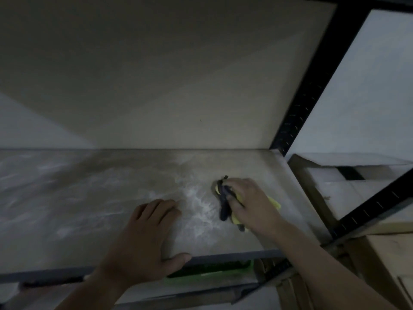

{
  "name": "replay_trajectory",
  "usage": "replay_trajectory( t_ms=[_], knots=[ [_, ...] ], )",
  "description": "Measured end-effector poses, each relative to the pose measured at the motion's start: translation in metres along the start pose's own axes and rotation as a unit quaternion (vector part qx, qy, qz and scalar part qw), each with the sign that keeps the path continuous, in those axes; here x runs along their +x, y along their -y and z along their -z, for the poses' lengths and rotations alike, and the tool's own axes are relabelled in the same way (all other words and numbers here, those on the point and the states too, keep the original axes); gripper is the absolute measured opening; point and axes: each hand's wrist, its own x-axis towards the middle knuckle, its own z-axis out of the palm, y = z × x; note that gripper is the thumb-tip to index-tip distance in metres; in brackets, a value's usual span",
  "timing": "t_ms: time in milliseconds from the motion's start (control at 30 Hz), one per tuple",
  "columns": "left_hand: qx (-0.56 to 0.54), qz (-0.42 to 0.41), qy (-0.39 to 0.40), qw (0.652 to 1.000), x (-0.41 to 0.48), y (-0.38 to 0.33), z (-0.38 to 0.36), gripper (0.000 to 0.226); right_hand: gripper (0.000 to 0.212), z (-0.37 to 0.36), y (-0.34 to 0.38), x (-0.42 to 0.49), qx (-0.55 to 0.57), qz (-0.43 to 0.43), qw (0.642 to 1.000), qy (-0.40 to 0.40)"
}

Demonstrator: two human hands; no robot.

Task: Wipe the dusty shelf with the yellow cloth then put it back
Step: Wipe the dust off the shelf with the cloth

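Shelf (93,198): dusty board — white streaks thickest between the two hands.
Right hand (252,203): grips the yellow cloth (273,201) near the shelf's right edge.
Left hand (143,238): flat on the front edge — thumb over the rim.

Your left hand (143,240) and right hand (254,204): bare. Left forearm (89,294), right forearm (324,265) bare too, to the frame edge.
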Motion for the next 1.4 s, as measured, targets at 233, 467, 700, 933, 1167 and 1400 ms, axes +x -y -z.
replay_trajectory(
  t_ms=[233, 467, 700, 933, 1167, 1400],
  knots=[
    [0.006, 0.006, 0.003, 1.000, -0.001, -0.001, -0.001, 0.085, 0.031, 0.049, -0.078, -0.004, -0.142, -0.400, 0.900, -0.100],
    [-0.008, 0.002, 0.001, 1.000, -0.001, 0.000, -0.001, 0.084, 0.026, 0.019, -0.035, 0.009, -0.147, -0.131, 0.980, -0.010],
    [-0.008, -0.004, 0.001, 1.000, -0.001, -0.001, 0.002, 0.083, 0.026, 0.043, -0.074, 0.023, -0.096, -0.330, 0.938, -0.050],
    [-0.011, -0.002, 0.001, 1.000, -0.002, 0.001, -0.001, 0.084, 0.041, 0.009, -0.037, -0.010, -0.300, -0.200, 0.932, -0.043],
    [-0.012, -0.008, -0.005, 1.000, -0.001, -0.001, -0.002, 0.083, 0.035, -0.034, 0.061, -0.011, 0.030, -0.063, 0.997, -0.030],
    [-0.027, -0.003, -0.016, 1.000, -0.004, 0.003, -0.008, 0.086, 0.036, 0.039, -0.048, -0.017, -0.149, -0.294, 0.944, -0.024]
  ],
)
